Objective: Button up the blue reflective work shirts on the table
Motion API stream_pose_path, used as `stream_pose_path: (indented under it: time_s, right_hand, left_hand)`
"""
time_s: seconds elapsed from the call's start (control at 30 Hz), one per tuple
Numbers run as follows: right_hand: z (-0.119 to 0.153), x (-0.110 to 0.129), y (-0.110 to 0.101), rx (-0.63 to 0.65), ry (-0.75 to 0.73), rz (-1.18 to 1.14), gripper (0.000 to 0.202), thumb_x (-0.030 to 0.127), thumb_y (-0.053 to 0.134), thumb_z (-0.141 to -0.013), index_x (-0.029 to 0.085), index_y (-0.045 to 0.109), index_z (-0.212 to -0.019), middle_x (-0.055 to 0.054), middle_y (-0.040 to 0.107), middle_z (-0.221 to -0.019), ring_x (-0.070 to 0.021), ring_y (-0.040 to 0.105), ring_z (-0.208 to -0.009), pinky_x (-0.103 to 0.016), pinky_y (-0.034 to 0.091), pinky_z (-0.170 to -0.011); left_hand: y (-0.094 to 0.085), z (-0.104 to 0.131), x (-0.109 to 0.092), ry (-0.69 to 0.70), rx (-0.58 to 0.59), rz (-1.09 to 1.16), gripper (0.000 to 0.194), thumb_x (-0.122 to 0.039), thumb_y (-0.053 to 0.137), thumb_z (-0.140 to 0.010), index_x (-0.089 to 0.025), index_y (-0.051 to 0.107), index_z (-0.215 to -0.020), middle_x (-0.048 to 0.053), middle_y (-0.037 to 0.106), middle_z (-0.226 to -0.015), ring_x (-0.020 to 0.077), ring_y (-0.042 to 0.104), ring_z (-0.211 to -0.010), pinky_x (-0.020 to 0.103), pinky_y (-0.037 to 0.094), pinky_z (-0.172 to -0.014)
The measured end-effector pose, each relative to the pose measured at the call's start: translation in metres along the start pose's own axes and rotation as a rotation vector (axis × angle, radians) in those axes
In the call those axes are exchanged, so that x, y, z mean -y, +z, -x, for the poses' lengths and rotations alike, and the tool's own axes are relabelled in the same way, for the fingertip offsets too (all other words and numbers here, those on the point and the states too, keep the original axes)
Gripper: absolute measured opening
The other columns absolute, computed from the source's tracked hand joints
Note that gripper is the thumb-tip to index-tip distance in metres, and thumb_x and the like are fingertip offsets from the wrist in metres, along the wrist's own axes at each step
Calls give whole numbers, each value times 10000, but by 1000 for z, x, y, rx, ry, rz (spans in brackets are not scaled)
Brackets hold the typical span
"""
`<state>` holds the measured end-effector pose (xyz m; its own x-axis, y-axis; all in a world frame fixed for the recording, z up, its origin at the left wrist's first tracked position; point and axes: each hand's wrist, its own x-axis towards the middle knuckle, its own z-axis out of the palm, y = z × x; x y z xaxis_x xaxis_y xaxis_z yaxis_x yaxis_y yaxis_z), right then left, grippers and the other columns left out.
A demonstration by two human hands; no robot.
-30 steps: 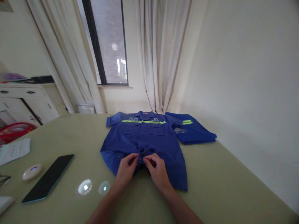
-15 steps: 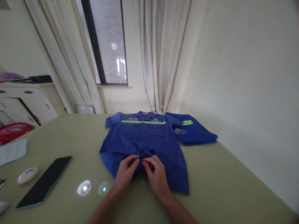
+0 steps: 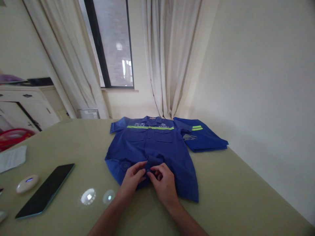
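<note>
A blue short-sleeved work shirt [image 3: 159, 149] with a yellow-green stripe across the chest lies front up on the table, collar at the far side. My left hand [image 3: 134, 177] pinches the front placket near the lower hem. Close beside it, my right hand [image 3: 163, 180] pinches the same bunched fabric between thumb and fingers. The cloth rises in a small fold between the two hands. Whether a button sits between the fingertips is too small to tell. The shirt's lower left corner is turned over, showing a buttoned tab.
A folded blue garment [image 3: 204, 139] lies partly under the shirt's right sleeve, near the wall. On the left are a dark tablet [image 3: 46, 190], a white oval device [image 3: 27, 183] and a sheet of paper [image 3: 13, 158]. A red basket [image 3: 14, 136] stands beyond the table [image 3: 81, 141].
The fingers of both hands have shifted slightly on the placket, and the fabric fold between them has changed shape. The shirt otherwise lies as before; the view has moved a little.
</note>
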<state>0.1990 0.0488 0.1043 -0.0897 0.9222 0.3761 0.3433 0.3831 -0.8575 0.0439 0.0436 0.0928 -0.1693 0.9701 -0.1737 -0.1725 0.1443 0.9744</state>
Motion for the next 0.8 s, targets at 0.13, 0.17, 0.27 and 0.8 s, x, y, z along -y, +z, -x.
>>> stream_pose_path:
  time_s: [0.13, 0.17, 0.27, 0.8]
  right_hand:
    - [1, 1, 0, 64, -49, 19, 71, 226, 696, -856, 224, 757, -892, 5, 601, -787, -131, 550, -631, -236, 443, -563]
    - [2, 2, 0, 78, -67, 35, 79, 217, 687, -866, 229, 760, -896, 7, 598, -787, -130, 551, -634, -234, 444, -569]
    - [5, 1, 0, 106, -127, 100, 127, 198, 639, -909, 237, 760, -911, 8, 596, -793, -126, 559, -640, -228, 447, -588]
    - [6, 0, -2, 116, -306, 329, 263, 266, 480, -1034, 238, 741, -1006, -41, 631, -874, -146, 635, -734, -231, 496, -703]
  left_hand:
    - [1, 2, -3, 35, -5, -116, 457, -545, 794, -701, -178, 767, -973, 56, 760, -915, 204, 704, -826, 261, 573, -674]
    - [1, 2, -3, 56, -1, -137, 456, -561, 787, -703, -179, 765, -952, 45, 755, -882, 202, 700, -808, 262, 572, -666]
    - [5, 4, -5, 92, -31, -152, 490, -594, 779, -693, -178, 756, -949, 37, 749, -859, 211, 697, -800, 274, 569, -660]
    - [17, 10, -2, 87, -124, -76, 512, -619, 767, -692, -188, 700, -960, 30, 737, -864, 196, 691, -791, 262, 540, -646]
